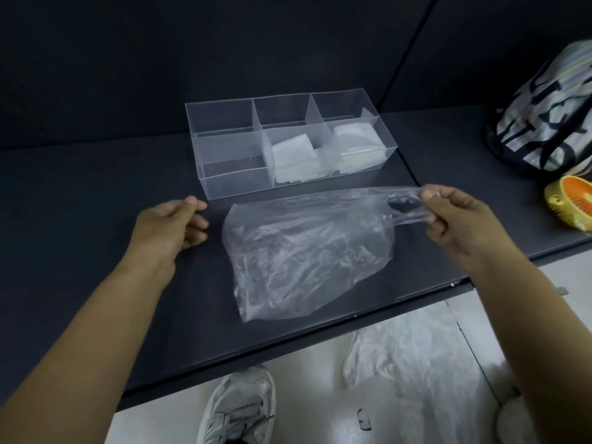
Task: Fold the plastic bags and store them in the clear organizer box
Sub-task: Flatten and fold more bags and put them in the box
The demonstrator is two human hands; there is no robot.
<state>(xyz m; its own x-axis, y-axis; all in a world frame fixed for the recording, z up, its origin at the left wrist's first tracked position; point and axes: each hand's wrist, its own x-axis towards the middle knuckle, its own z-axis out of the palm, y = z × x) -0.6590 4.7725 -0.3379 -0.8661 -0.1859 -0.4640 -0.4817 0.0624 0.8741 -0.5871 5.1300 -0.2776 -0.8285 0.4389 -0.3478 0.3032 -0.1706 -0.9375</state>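
The plastic bag (288,251) lies unfolded on the dark tabletop (96,187) in the middle of my view, thin, clear and crinkled, its handles drawn out toward 3 o'clock. The right hand (455,216) pinches those handles, fingers (432,197) curled round them. The left hand (173,224) sits at the bag's 9 o'clock, loosely curled, holding nothing. At 12 o'clock I see the clear organizer box (237,184), rigid, with six cells. Its front middle and right cells hold folded bags (293,158), flat white squares. I judge those stored and this one not yet folded. More loose bags (400,357) wait on the floor at 5 o'clock.
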